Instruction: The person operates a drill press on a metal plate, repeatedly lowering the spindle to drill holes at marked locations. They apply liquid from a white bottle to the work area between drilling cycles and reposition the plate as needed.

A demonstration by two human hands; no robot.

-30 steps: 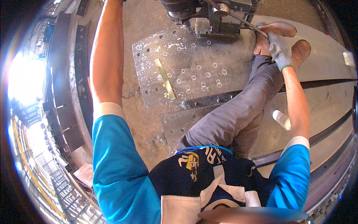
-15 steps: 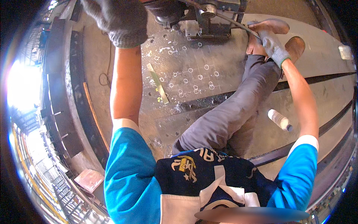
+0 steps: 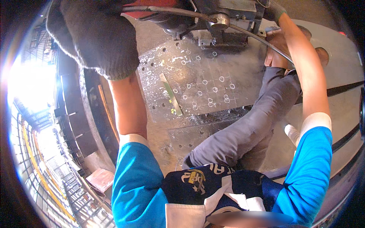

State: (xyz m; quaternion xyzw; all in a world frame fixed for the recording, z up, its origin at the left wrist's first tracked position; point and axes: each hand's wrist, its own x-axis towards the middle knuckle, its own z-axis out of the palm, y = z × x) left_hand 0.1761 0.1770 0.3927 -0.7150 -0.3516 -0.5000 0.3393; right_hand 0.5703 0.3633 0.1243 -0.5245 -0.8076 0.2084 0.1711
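Observation:
My left hand [image 3: 97, 36], in a dark grey knitted glove, reaches far at the upper left. Its fingers are hidden and partly cut off by the picture's edge. A thin metal handle bar [image 3: 247, 32] passes through a round metal hub [image 3: 219, 21] on a dark machine; its left end disappears beside my left glove. Past the machine's right side is my right hand [image 3: 274, 12], in a grey glove with a green cuff. Its fingers are too hidden to show what they touch. The bar's right end is free, near my shoes. Part of the machine, beside my left glove, is red [image 3: 142, 14].
Under the machine lies a dark metal plate [image 3: 205, 72] with holes and chalk circles. A flat greenish strip [image 3: 171, 94] rests on it. My crossed legs [image 3: 243, 117] stretch across the middle. A white bottle [image 3: 292, 133] is partly behind my right arm.
My right hand has let go of the bar's right end and moved up beside the machine. My left glove looks larger and lower in view. The whole view has shifted slightly.

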